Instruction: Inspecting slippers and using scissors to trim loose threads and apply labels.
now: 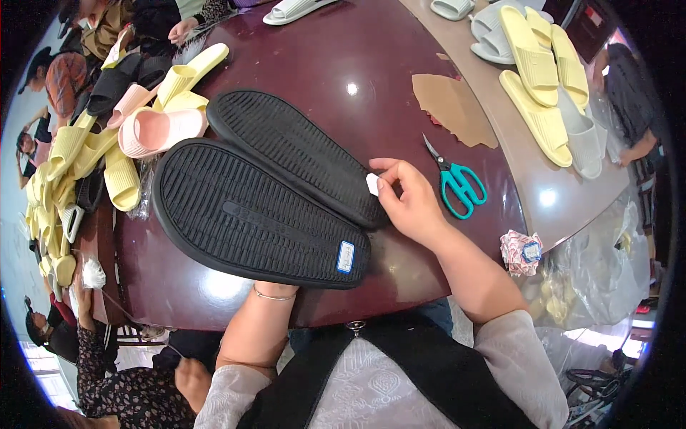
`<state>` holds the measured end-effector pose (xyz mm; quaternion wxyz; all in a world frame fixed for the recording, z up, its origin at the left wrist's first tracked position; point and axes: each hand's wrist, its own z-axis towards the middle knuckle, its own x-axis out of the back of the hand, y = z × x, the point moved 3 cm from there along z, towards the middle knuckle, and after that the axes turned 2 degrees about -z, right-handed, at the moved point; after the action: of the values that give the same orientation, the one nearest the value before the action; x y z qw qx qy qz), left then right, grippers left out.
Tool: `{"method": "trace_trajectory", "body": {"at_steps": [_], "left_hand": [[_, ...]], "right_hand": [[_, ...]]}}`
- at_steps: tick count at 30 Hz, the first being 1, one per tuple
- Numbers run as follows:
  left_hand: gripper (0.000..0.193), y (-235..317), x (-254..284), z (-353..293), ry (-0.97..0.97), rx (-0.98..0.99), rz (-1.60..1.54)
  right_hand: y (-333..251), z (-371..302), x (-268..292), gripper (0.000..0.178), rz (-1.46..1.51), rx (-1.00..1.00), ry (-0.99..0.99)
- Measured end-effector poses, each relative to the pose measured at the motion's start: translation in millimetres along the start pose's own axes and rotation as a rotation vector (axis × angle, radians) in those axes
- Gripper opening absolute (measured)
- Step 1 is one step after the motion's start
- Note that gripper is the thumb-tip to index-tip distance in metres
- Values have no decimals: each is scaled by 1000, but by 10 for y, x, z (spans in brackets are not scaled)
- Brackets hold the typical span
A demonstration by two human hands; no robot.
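Observation:
A pair of black slippers (pixel 264 214) is turned soles up in front of me, the two side by side with the heels toward the right. My left hand (pixel 275 289) holds them from below; its fingers are hidden under the near slipper. That near sole bears a blue-edged white sticker (pixel 345 257) at its heel. My right hand (pixel 409 201) is closed in a pinch on a small white label (pixel 372 184), over the heel of the far slipper. Whether the label touches the sole, I cannot tell. Teal-handled scissors (pixel 459 182) lie just right of this hand.
Yellow and pink slippers (pixel 161 132) are heaped at the left. More yellow and grey ones (pixel 543 86) lie at the right. A roll of stickers (pixel 522 252) sits by the table edge, near a clear plastic bag (pixel 600 272). Brown card (pixel 454 107) lies farther back. Other people work around the table.

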<state>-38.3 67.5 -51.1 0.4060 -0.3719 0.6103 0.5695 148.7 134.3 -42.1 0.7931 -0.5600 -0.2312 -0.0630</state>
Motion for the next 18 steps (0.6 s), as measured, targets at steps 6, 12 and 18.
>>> {"method": "trace_trajectory", "body": {"at_steps": [6,12,18], "left_hand": [[55,67,286,-30,70,-3,18],[53,46,-57,-49,47,-49,53],[51,-17,-602,-89,37,-98,335]], "right_hand": [[363,51,-180,6,649,-284,13],[-204,-77,136,9,172,134,192],[-948,-421,486,21,-296,830,131]]}}
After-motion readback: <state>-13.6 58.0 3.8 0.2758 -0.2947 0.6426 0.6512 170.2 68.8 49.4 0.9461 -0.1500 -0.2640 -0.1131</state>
